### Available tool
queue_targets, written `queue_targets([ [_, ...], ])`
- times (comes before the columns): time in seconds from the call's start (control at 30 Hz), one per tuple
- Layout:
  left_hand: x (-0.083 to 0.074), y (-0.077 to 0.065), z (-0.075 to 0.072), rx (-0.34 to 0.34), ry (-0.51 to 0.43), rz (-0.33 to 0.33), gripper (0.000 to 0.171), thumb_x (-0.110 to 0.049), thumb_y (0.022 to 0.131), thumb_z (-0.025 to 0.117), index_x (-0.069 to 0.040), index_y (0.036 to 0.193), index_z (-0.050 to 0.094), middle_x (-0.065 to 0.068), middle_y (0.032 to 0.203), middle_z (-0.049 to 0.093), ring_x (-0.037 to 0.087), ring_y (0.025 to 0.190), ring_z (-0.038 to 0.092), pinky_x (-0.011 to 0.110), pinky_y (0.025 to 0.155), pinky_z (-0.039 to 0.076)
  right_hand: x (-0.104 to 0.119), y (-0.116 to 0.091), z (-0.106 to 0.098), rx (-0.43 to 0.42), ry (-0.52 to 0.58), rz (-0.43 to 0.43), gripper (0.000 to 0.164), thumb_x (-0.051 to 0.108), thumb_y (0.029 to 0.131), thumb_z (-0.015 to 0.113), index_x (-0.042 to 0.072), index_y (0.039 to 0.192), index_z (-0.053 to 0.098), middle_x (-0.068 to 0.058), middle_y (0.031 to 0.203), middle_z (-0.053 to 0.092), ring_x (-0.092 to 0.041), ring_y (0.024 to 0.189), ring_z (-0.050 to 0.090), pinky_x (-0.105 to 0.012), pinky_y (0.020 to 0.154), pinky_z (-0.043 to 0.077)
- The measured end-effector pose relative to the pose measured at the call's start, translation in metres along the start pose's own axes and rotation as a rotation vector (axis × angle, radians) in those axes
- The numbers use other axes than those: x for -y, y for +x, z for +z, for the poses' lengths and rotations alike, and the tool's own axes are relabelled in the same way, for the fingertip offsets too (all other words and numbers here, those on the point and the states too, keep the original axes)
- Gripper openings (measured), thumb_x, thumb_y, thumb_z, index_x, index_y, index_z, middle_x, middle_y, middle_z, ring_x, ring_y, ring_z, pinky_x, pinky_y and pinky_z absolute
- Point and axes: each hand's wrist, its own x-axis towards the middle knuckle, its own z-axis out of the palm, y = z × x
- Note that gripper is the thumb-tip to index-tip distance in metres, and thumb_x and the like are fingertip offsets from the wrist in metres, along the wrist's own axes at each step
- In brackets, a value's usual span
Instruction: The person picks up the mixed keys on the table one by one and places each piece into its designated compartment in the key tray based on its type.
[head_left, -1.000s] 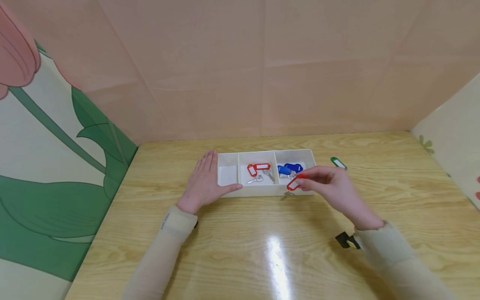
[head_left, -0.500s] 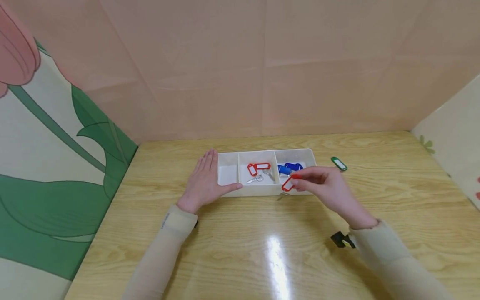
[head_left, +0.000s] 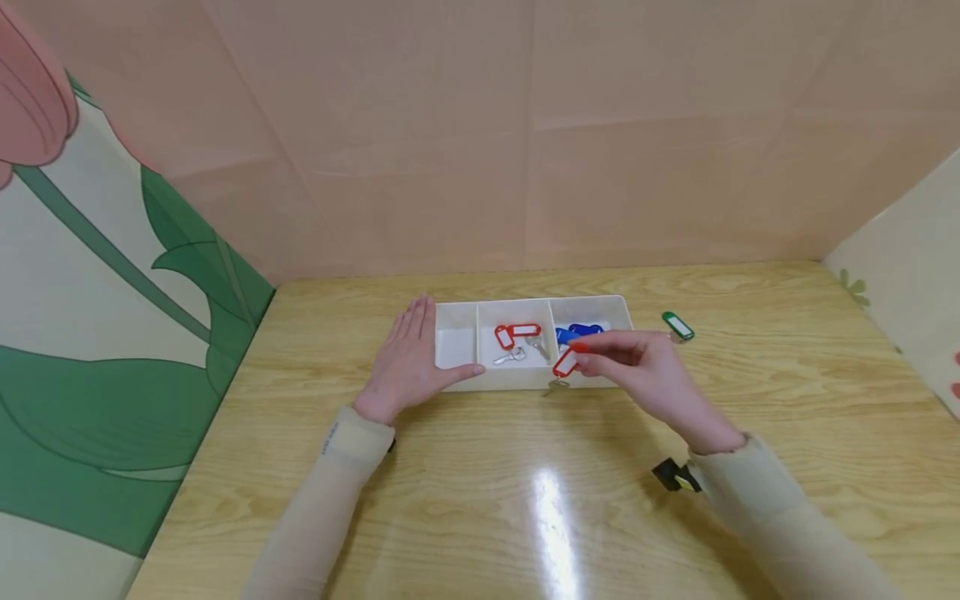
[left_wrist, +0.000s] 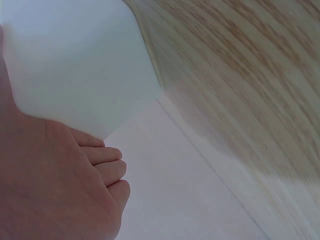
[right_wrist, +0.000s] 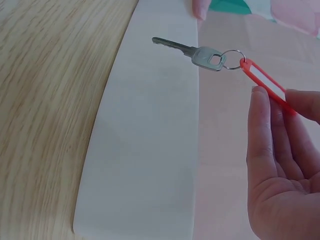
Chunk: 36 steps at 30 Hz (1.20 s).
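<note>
My right hand [head_left: 645,375] pinches a red key tag [head_left: 566,362] between thumb and fingers, over the front wall of a white divided box [head_left: 517,381]. From the tag's ring hangs a silver key [right_wrist: 207,57], plain in the right wrist view. My left hand [head_left: 408,358] lies along the box's left end, fingers straight, thumb on the front rim; in the left wrist view its palm [left_wrist: 55,180] is against the white wall. The middle compartment holds two red key tags [head_left: 523,331] with keys [head_left: 510,356]. Blue key tags [head_left: 587,330] lie in the right one, partly hidden by my right hand.
A green key tag [head_left: 678,326] lies on the wooden table [head_left: 450,500] to the right of the box. Behind the table stands a pinkish wall covering [head_left: 487,167]. A panel with a leaf pattern [head_left: 90,417] is at the left, a pale one [head_left: 907,275] at the right.
My right hand has moved a little left with the red key tag, from the right compartment's front toward the divider beside the middle one. My left hand has stayed on the box.
</note>
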Motion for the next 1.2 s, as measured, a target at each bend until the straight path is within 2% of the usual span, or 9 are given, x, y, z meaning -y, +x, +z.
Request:
queue_targets([
  [0.43, 0.000, 0.000, 0.000, 0.001, -0.002, -0.002, 0.134, -0.094, 0.078, 0.042, 0.004, 0.161, 0.004, 0.018, 0.168, 0.002, 0.028, 0.154, 0.000, 0.037, 0.124, 0.001, 0.004, 0.004, 0.004, -0.020, -0.006, -0.021, 0.026, 0.018, 0.094, 0.077, 0.005, 0.116, 0.077, -0.007, 0.112, 0.074, -0.016, 0.096, 0.072, -0.029, 0.080, 0.060],
  [0.63, -0.001, 0.000, -0.001, 0.006, 0.006, -0.004, 0.133, -0.092, 0.078, 0.045, 0.005, 0.160, 0.004, 0.019, 0.168, 0.002, 0.028, 0.154, 0.001, 0.037, 0.124, 0.001, 0.006, 0.006, 0.004, -0.026, 0.007, -0.040, 0.025, 0.016, 0.093, 0.077, 0.004, 0.116, 0.077, -0.008, 0.112, 0.074, -0.017, 0.095, 0.072, -0.031, 0.082, 0.060],
  [0.87, -0.002, 0.000, -0.001, -0.001, 0.011, -0.002, 0.132, -0.091, 0.079, 0.045, 0.005, 0.160, 0.005, 0.019, 0.168, 0.003, 0.028, 0.154, 0.003, 0.037, 0.124, 0.002, 0.011, 0.010, 0.005, -0.055, 0.014, -0.074, 0.024, 0.014, 0.093, 0.077, 0.004, 0.115, 0.078, -0.007, 0.109, 0.075, -0.018, 0.094, 0.072, -0.026, 0.082, 0.059],
  [1.07, -0.001, 0.000, 0.000, -0.007, 0.017, 0.002, 0.132, -0.092, 0.079, 0.045, 0.005, 0.160, 0.006, 0.019, 0.168, 0.004, 0.028, 0.154, 0.003, 0.038, 0.124, 0.002, 0.018, 0.013, 0.003, -0.074, 0.029, -0.061, 0.025, 0.016, 0.093, 0.077, 0.004, 0.115, 0.078, -0.006, 0.111, 0.075, -0.019, 0.096, 0.072, -0.027, 0.083, 0.058],
  [1.2, 0.000, 0.000, 0.001, -0.014, 0.020, 0.009, 0.133, -0.092, 0.079, 0.045, 0.006, 0.160, 0.007, 0.019, 0.168, 0.005, 0.029, 0.154, 0.004, 0.038, 0.124, 0.003, 0.024, 0.015, 0.002, -0.088, 0.041, -0.064, 0.024, 0.017, 0.093, 0.078, 0.004, 0.114, 0.078, -0.006, 0.108, 0.075, -0.019, 0.092, 0.072, -0.027, 0.079, 0.059],
])
